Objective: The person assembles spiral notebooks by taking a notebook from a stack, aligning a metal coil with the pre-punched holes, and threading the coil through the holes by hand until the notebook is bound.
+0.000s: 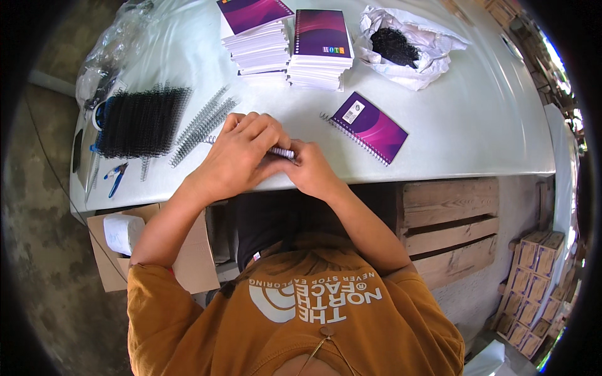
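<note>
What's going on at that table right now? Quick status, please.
Left hand and right hand both closed on a small notebook at the table edge. Loose wire spirals just left. Finished purple notebook lies right, apart.

Bright even daylight, soft glare on the white table (476, 125), heavy fisheye bending, black vignetted corners.

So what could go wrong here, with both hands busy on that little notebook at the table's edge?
Three things, perhaps. The small notebook is worked right at the table rim between the left hand and right hand, so it might slip off the edge. The loose silver spiral coils lie close beside the left hand and could get knocked or tangled. The wire ends could also prick a fingertip.
</note>
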`<state>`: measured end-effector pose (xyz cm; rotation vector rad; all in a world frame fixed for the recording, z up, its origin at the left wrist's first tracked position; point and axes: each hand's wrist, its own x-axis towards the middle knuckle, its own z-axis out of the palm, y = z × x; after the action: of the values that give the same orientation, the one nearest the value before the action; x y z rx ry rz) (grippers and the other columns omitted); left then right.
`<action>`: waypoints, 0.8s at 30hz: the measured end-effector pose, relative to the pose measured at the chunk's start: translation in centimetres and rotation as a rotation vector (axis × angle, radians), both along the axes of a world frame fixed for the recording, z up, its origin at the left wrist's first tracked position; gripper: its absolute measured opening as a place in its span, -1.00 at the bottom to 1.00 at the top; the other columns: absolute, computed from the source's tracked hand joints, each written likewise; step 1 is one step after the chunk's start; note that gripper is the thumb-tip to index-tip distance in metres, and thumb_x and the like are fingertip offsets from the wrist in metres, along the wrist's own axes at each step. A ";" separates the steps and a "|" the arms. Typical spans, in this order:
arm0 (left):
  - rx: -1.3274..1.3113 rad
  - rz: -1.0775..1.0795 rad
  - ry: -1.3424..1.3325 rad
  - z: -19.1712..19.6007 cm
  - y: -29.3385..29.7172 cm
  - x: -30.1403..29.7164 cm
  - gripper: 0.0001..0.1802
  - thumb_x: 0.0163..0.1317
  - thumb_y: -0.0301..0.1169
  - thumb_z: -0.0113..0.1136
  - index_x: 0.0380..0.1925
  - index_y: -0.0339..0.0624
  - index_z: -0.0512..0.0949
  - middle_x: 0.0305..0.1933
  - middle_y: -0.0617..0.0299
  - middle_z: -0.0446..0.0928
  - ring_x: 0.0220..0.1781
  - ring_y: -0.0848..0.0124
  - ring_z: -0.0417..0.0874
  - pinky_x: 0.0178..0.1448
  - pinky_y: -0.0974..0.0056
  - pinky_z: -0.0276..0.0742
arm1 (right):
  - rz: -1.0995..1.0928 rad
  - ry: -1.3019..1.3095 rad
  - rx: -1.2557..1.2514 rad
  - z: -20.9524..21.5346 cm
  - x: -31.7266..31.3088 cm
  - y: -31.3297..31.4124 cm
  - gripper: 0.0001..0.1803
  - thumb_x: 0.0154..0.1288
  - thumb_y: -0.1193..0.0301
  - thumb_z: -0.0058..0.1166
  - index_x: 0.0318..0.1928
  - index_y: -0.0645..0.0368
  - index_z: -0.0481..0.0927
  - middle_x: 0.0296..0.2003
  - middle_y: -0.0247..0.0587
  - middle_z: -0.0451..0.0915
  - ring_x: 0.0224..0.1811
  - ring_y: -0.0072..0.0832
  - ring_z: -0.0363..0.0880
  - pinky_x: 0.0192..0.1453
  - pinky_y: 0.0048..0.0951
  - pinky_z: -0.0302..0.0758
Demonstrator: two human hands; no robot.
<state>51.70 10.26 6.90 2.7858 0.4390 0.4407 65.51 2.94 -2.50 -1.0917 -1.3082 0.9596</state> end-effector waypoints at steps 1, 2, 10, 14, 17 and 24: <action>-0.047 -0.021 0.031 0.2 0.3 -0.1 -0.82 0.13 -0.27 0.20 -0.29 -0.06 0.58 -0.26 0.29 0.49 -0.14 0.29 0.46 -0.05 0.21 0.21 | -0.015 -0.057 -0.003 -0.2 0.0 0.1 -0.82 0.20 0.47 0.07 -0.21 0.30 0.56 -0.29 0.09 0.59 -0.28 -0.03 0.56 -0.19 -0.28 0.47; -0.016 -0.027 0.028 0.3 0.6 -0.1 -0.81 0.12 -0.27 0.21 -0.29 -0.05 0.59 -0.26 0.29 0.50 -0.14 0.29 0.46 -0.05 0.21 0.21 | -0.030 -0.114 -0.006 -0.2 0.0 0.1 -0.81 0.21 0.45 0.07 -0.21 0.31 0.56 -0.29 0.09 0.59 -0.28 -0.02 0.55 -0.18 -0.28 0.46; -0.122 -0.068 0.031 1.0 0.7 0.5 -0.79 0.06 -0.29 0.27 -0.27 -0.02 0.62 -0.27 0.31 0.53 -0.18 0.32 0.47 -0.04 0.23 0.20 | -0.004 -0.031 -0.057 0.5 0.2 -0.2 -0.80 0.20 0.45 0.09 -0.21 0.34 0.55 -0.34 0.09 0.60 -0.32 -0.01 0.55 -0.22 -0.28 0.46; -0.089 -0.039 0.043 1.1 0.2 0.4 -0.77 0.03 -0.38 0.29 -0.25 -0.05 0.61 -0.25 0.28 0.56 -0.16 0.30 0.51 -0.05 0.23 0.23 | -0.012 -0.061 -0.117 0.5 0.3 -0.3 -0.82 0.20 0.47 0.08 -0.23 0.34 0.56 -0.34 0.08 0.60 -0.32 -0.01 0.56 -0.23 -0.29 0.46; -0.066 -0.020 0.046 1.4 -0.3 0.5 -0.77 -0.01 -0.44 0.29 -0.28 -0.09 0.59 -0.23 0.27 0.58 -0.15 0.30 0.53 -0.05 0.23 0.26 | 0.005 -0.113 -0.163 1.5 0.5 -0.3 -0.83 0.19 0.49 0.07 -0.25 0.35 0.56 -0.36 0.10 0.60 -0.31 -0.03 0.57 -0.23 -0.30 0.46; -0.021 -0.003 0.050 1.8 -0.9 1.3 -0.75 -0.11 -0.49 0.29 -0.33 -0.10 0.58 -0.24 0.26 0.59 -0.16 0.30 0.57 -0.01 0.22 0.29 | -0.002 0.006 -0.073 0.2 0.4 -0.4 -0.83 0.19 0.46 0.08 -0.29 0.34 0.56 -0.49 0.13 0.54 -0.43 -0.03 0.55 -0.35 -0.27 0.42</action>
<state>52.96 9.39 8.69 2.7818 0.4483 0.3650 65.95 2.52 -2.33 -1.1440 -1.2755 1.0153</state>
